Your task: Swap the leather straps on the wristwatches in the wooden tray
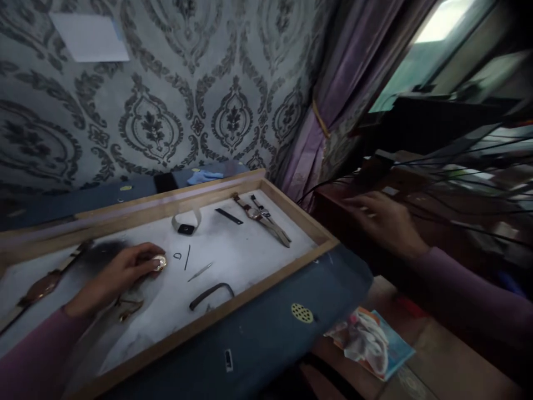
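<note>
My left hand (129,265) is over the left part of a shallow wooden tray (291,216) with a white bottom. Its fingers are closed on a round, shiny gold watch case (159,263). Just right of it lie a small black ring (177,256), a thin black strip (187,257) and tweezers (200,271). Nearer me is a curved dark strap (211,293). A watch with a dark square face (186,229) stands behind. My right hand (385,222) reaches out beyond the tray, over a dark red-brown surface; motion blurs its fingers, and anything in them is unclear.
More wristwatches (256,214) lie at the tray's back right, beside a flat black strip (229,216). Another watch (44,286) is at far left. A blue cloth (205,176) lies behind the tray. Cables (458,161) cross the right side; a purple curtain (328,105) hangs behind.
</note>
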`<state>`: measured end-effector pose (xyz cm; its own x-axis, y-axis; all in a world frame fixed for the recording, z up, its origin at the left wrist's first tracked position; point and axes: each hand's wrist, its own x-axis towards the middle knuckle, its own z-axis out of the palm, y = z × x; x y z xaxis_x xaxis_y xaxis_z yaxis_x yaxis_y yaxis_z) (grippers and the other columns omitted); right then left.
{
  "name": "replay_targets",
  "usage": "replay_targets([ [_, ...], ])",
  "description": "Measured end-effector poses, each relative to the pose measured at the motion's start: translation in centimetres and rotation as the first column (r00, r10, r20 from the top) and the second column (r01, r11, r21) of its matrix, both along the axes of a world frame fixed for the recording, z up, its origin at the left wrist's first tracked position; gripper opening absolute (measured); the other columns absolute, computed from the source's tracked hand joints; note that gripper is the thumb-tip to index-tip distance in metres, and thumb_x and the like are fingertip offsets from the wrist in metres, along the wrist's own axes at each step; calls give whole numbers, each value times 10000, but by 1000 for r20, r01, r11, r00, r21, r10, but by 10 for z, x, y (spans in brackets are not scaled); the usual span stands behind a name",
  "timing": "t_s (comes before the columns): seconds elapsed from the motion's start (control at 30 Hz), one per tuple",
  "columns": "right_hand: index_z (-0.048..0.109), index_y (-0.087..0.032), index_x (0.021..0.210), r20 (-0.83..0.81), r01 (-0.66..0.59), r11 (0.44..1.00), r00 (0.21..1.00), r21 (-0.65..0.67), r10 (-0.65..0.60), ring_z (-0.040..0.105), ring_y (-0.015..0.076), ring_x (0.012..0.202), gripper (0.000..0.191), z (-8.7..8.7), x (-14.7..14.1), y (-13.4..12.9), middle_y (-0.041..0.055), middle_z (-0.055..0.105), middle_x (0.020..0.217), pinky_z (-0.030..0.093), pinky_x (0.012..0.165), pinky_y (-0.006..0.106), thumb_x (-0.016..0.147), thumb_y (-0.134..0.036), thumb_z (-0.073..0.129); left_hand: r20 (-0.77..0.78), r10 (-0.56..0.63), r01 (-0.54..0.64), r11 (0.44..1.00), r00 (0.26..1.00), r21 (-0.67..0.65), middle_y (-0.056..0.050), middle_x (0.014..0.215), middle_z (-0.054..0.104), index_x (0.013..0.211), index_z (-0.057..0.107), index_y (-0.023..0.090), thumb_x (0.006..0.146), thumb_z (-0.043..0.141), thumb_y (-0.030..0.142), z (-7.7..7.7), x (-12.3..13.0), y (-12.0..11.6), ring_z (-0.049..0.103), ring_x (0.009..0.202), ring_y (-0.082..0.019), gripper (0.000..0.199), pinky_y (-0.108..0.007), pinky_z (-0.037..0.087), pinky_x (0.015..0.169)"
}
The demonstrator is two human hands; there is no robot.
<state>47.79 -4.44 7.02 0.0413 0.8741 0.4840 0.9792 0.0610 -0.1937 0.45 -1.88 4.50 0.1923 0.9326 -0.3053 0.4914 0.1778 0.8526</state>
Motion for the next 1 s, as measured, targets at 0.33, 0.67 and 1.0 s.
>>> replay_targets([
  [0.33,665,-157,902,-226,-762,320,514,-564,827,570,144,693,112,-12,-219,12,57,646,877,361,579,241,834,-246,670,85,-31,33,999,996,-19,3,624,604,835,638,160,637,753,341,-3,-1,-3,553,564,-136,292,-180,320,421],
  [0.67,501,-164,740,-871,-915,221,394,-339,295,447,61,476,92,-26,-243,38,-48,530,599,347,455,179,807,-154,563,266,-98,121,990,959,-73,2,667,618,796,611,152,670,733,294,-5,2,-5,534,570,-109,226,-201,349,499],
  [1.0,501,-191,824,-684,-861,509,369,3,629,497,108,536,53,-40,-267,56,-33,503,611,391,501,215,876,-182,502,495,-19,86,990,869,-113,-4,710,594,894,637,136,717,753,302,9,-6,-7,465,549,-73,269,-182,269,450],
])
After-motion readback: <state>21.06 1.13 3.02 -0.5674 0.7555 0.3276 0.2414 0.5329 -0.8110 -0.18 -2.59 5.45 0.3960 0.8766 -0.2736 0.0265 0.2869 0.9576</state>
